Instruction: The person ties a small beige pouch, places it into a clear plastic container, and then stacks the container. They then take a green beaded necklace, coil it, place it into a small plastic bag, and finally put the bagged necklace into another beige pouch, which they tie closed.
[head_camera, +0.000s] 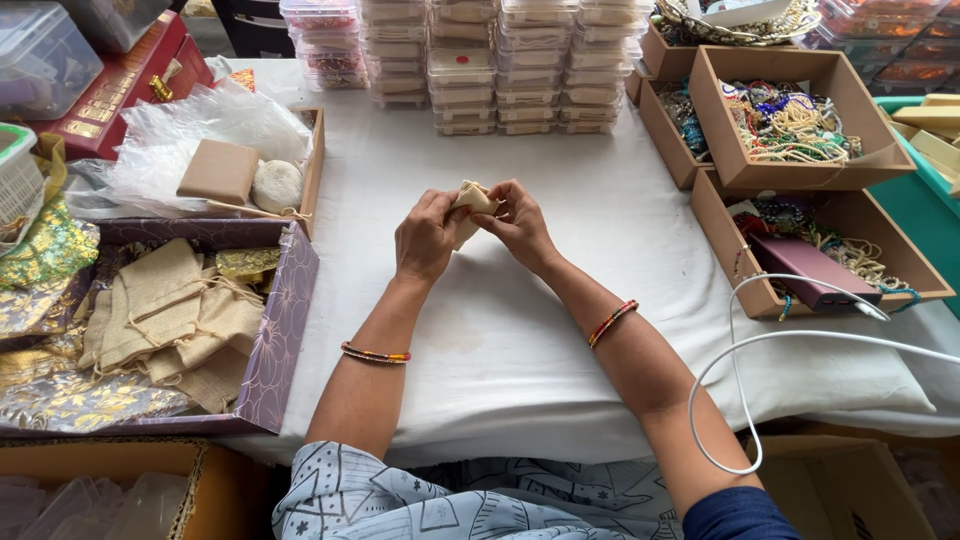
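Left hand (425, 238): fingers closed on the small beige cloth drawstring pouch (472, 203), steadying it above the white tablecloth (500, 330).
Right hand (515, 222): fingertips pinch the pouch's top, apparently working its mouth.
Supply: purple patterned box (285, 330) of matching pouches lies near the left arm, within reach.
Beads: brown cardboard trays (800, 170) sit well apart on the right.

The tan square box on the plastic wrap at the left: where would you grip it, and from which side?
Grip the tan square box across its two opposite side edges, coming from above. It lies flat with its broad face up, and a pale round object crowds its right side, so the near and far edges look freest.
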